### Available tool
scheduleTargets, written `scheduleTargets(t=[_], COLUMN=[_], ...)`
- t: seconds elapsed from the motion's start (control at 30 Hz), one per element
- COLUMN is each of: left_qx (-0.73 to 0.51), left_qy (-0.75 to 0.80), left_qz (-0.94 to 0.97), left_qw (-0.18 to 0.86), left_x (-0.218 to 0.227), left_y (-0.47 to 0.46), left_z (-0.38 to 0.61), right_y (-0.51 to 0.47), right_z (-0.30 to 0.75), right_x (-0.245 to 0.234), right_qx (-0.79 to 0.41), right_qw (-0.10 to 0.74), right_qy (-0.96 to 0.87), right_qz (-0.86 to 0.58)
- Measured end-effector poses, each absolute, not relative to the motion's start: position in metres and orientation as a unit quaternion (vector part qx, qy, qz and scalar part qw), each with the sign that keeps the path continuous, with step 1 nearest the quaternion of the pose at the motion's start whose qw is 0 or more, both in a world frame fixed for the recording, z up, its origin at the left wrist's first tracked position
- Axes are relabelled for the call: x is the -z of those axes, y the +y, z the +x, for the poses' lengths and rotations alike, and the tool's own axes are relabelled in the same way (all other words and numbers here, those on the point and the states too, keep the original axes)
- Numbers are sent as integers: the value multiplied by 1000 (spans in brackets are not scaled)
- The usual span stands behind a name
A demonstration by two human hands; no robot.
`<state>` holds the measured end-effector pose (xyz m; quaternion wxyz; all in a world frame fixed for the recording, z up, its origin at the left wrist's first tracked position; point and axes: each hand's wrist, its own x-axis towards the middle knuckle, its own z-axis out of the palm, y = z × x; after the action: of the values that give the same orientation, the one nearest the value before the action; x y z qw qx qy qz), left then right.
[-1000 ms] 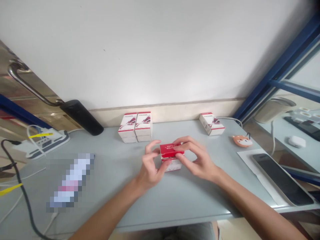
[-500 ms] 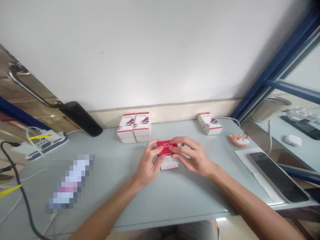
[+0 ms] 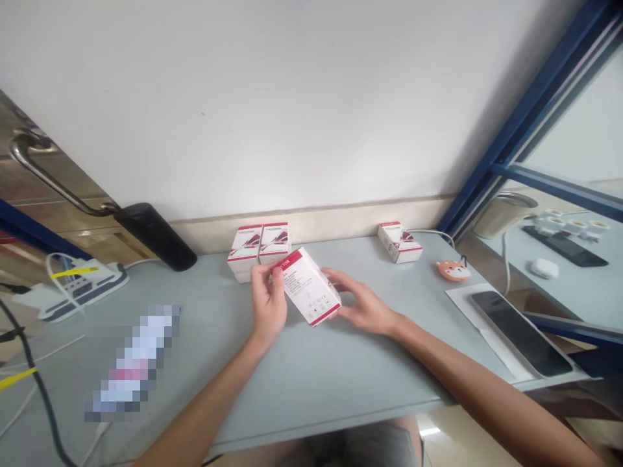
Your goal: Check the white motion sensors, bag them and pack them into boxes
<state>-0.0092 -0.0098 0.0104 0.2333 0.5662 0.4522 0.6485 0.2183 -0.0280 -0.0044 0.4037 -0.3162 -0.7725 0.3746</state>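
A white and red detector box (image 3: 311, 290) is tilted between my two hands over the middle of the table, with a printed white side toward me. My left hand (image 3: 269, 301) grips its upper left end, thumb on the printed side. On the opposite side, my right hand (image 3: 365, 303) has its fingers against the box's right edge and lower corner. Just behind my left hand stand two similar boxes side by side, a left one (image 3: 244, 250) and a right one (image 3: 274, 240). One more like them (image 3: 402, 243) sits farther right by the wall.
On the right lie an orange animal-faced case (image 3: 453, 270) and a phone (image 3: 522, 333) on a white sheet (image 3: 481, 324). To the left are a power strip (image 3: 82, 292), a black cylinder (image 3: 156, 237), a pixelated object (image 3: 134, 363) and loose cables. A blue frame (image 3: 516, 123) borders the right side.
The box has been raised and turned from its red end facing up to a slanted pose showing its printed side. My left hand moved left and my right hand shifted lower along it.
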Motion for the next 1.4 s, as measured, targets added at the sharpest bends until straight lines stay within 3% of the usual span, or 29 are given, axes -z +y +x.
scheduleTargets(t=[0.1,0.23,0.33,0.4,0.5,0.57,0.8,1.03,1.27,1.4], left_qx=[-632,-595,-590,-618,-675,-683,-685,-658,-692,-703], left_qy=[462,459,451,486,509,503,484,497,473,482], left_qz=[583,655,669,617,504,493,513,535,515,501], left_qw=[216,79,-3,16,174,194,181,183,179,149], left_x=[-13,-27,-30,-23,-7,3,10,2,2,2], left_y=[-3,11,25,35,50,58,54,45,58,59], left_z=[-18,-45,-66,-77,-90,-95,-93,-88,-95,-95], right_y=[-32,-35,-24,-11,13,29,61,43,46,53], right_z=[208,184,159,140,107,82,23,142,320,362], right_x=[5,-6,-21,-31,-42,-47,-37,-2,16,15], right_qx=[-325,-204,-107,-28,53,81,102,66,141,142], right_qw=[459,532,530,486,395,342,345,326,380,347], right_qy=[-771,-764,-757,-775,-825,-853,-878,-903,-644,-567], right_qz=[-299,-304,-366,-402,-401,-385,-316,-273,-649,-733])
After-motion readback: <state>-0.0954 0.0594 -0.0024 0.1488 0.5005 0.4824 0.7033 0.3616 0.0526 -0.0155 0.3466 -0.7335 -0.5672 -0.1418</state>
